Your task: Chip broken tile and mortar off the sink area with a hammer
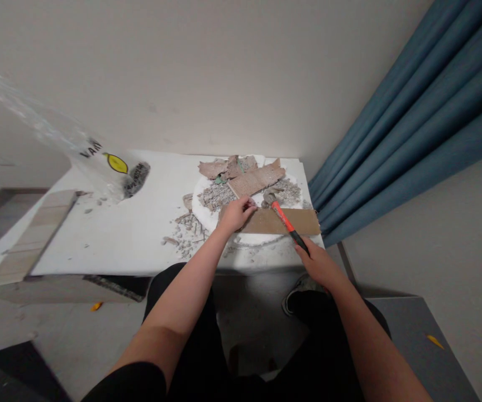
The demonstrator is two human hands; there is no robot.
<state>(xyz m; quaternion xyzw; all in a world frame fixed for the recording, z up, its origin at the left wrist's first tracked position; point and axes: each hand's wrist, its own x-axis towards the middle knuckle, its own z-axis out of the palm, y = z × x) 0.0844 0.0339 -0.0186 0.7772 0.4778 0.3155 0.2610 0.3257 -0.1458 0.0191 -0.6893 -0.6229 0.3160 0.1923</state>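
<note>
My right hand (318,262) is closed around the black grip of a hammer (285,219) with an orange shaft; its grey head rests by the rubble. My left hand (236,214) is curled on the left end of a flat brown tile strip (274,222), pinning it down. The strip lies across a round white slab (207,218) on a low white board (132,234). Behind the hands sits a pile of broken tile pieces (244,177) and grey crumbs.
A clear plastic bag (98,162) with a yellow label lies on the board's left. Stacked beige tiles (35,237) lean at the left edge. Blue curtain (412,123) hangs at right. A shoe (297,290) shows below the board. Small fragments scatter near the slab.
</note>
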